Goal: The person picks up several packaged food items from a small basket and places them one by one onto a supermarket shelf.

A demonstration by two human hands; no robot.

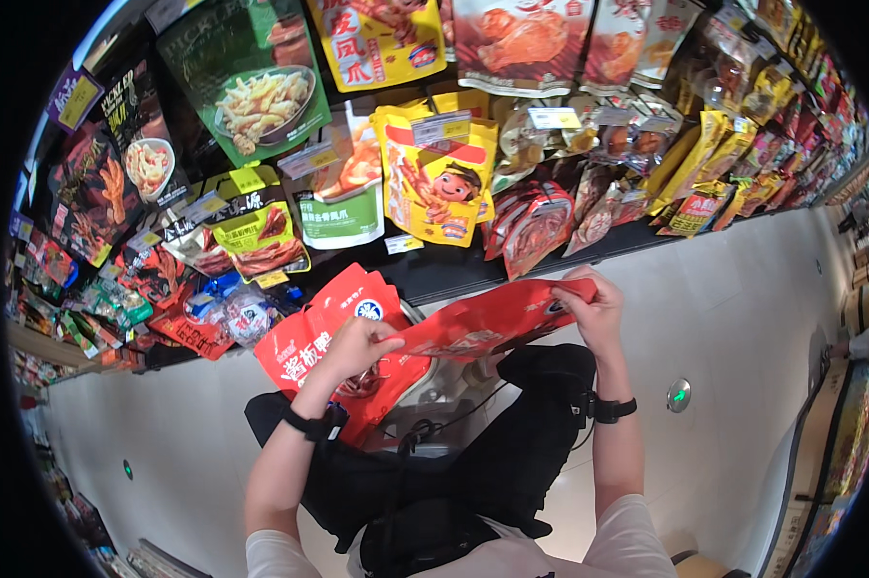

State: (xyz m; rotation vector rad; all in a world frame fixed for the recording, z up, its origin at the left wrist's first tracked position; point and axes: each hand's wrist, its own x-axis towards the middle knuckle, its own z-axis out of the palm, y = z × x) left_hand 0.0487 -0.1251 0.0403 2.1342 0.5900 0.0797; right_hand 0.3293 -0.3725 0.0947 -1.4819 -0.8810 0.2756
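A red plastic food pouch (478,318) is stretched between my two hands, tilted so that its right end is higher. My left hand (358,350) pinches its left end, and my right hand (593,307) grips the right end by the top corner. Under my left hand and beside it lie several more red food pouches (315,325), fanned over a container whose edge shows on their right. Black bands sit on both my wrists. My bent knees in black trousers are on either side of the container.
A dark store shelf (463,278) with hanging and standing snack packs runs across the front. A yellow snack pouch (445,188) and a green pouch (261,87) hang there with price tags. Pale floor tiles (709,311) bear a round green arrow marker (679,395). Another display stands at the right.
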